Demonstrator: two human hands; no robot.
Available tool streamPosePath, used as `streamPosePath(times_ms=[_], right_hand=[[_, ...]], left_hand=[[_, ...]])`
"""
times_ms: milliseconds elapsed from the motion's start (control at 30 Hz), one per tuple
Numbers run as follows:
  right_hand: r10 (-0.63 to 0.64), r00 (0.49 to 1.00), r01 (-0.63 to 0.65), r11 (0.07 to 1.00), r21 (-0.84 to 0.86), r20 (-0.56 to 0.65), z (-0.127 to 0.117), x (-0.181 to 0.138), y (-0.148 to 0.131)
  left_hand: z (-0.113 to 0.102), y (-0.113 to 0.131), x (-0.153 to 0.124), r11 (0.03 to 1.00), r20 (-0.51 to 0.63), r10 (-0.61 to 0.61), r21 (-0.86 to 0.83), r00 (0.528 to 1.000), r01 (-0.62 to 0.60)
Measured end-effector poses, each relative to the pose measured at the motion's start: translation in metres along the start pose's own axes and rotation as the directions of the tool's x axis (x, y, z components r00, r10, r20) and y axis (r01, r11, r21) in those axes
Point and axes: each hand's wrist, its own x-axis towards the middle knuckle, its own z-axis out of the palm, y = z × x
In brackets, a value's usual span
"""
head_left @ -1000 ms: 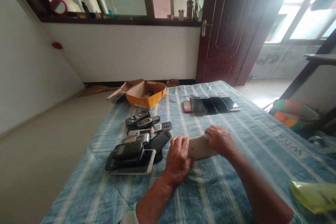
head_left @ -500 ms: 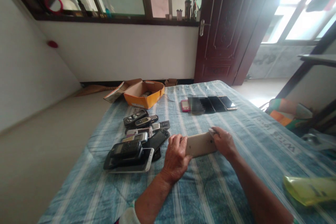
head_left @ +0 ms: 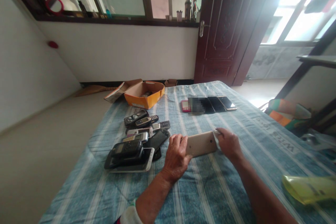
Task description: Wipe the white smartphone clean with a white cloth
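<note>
My left hand (head_left: 177, 152) is closed on the left end of a smartphone (head_left: 201, 144), whose pale gold back faces me above the cloth. At the phone's right end, my right hand (head_left: 231, 145) pinches a small white wipe (head_left: 216, 133), mostly covered by the fingers. Whether that hand also touches the phone's edge is hard to tell. Left of my left hand lies a pile of old mobile phones (head_left: 127, 149), some with keypads and some with large screens. Farther back is a row of dark-screened smartphones (head_left: 216, 105) with a pink phone (head_left: 186, 106) at its left end.
An open orange cardboard box (head_left: 143, 101) stands at the far left corner of the surface, which a blue striped cloth (head_left: 210, 196) covers. Close by on the right lies a yellow-green translucent packet (head_left: 309, 189). A dark red door (head_left: 223, 31) is beyond the far edge.
My right hand has moved a little to the right with the white wipe, baring more of the phone's right end. My left hand and the phone stay nearly in place.
</note>
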Motion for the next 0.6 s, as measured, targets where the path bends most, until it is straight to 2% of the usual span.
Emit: streamPosePath(times_ms=[67,100,233,400,600], right_hand=[[-0.086,0.989,0.091,0.995,0.037,-0.121,0.007,-0.001,-0.004],[-0.143,0.981,0.149,0.988,0.030,-0.133,0.010,-0.001,-0.007],[-0.313,0.949,0.310,0.947,-0.085,-0.023,0.013,-0.002,-0.024],[-0.373,0.923,0.384,0.910,-0.154,0.096,0.009,0.002,-0.038],[-0.425,0.888,0.451,0.879,-0.154,0.172,0.016,0.001,-0.053]], left_hand=[[0.001,-0.001,0.000,1.000,-0.006,0.021,0.008,1.000,-0.021],[0.001,-0.001,0.000,0.999,-0.010,0.030,0.013,0.999,-0.030],[0.005,-0.004,-0.002,0.998,-0.016,0.060,0.029,0.998,-0.060],[0.007,-0.007,-0.003,0.994,-0.016,0.101,0.038,0.995,-0.100],[0.012,-0.015,-0.005,0.985,-0.097,0.169,0.049,0.981,-0.165]])
